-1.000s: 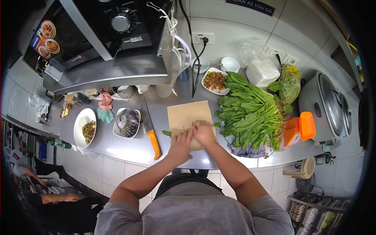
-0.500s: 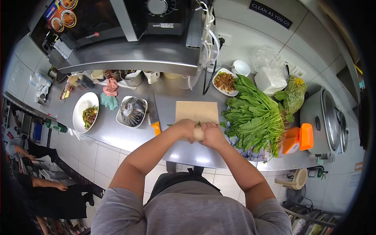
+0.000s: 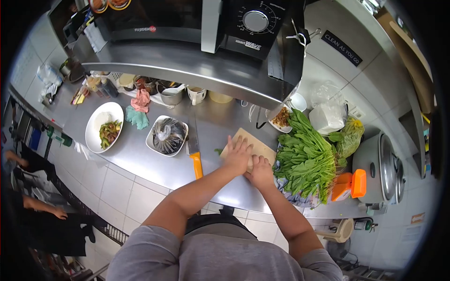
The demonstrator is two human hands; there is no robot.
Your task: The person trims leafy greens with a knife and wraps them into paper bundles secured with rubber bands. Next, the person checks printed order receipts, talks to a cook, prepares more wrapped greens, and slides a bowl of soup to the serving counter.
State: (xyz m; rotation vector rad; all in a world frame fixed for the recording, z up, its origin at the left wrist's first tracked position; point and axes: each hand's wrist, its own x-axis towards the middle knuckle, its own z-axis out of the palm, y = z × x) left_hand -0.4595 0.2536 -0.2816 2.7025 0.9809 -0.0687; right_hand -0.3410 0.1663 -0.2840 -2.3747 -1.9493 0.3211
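A sheet of brown paper [image 3: 259, 147] lies on the steel counter, its near part rolled or folded under both hands. My left hand [image 3: 238, 155] presses flat on it with fingers spread. Beside it my right hand [image 3: 260, 172] rests on the near edge of the paper, fingers bent over the roll. A green leaf tip [image 3: 218, 151] sticks out at the left of the paper. Just right lies a large bunch of leafy greens [image 3: 307, 159] on a cloth. To the left is a knife with an orange handle [image 3: 198, 165].
A square bowl with a dark bagged item [image 3: 167, 136] and an oval bowl of food [image 3: 104, 127] stand left. Behind hangs a steel shelf [image 3: 187, 70] with a microwave. At right are an orange container [image 3: 358, 183] and a large cooker [image 3: 375, 164]. Other people are at far left.
The view has swung, shifting the counter items. The paper is now turned at an angle, its near part rolled over. My left hand has gone from curled round the roll to flat on it.
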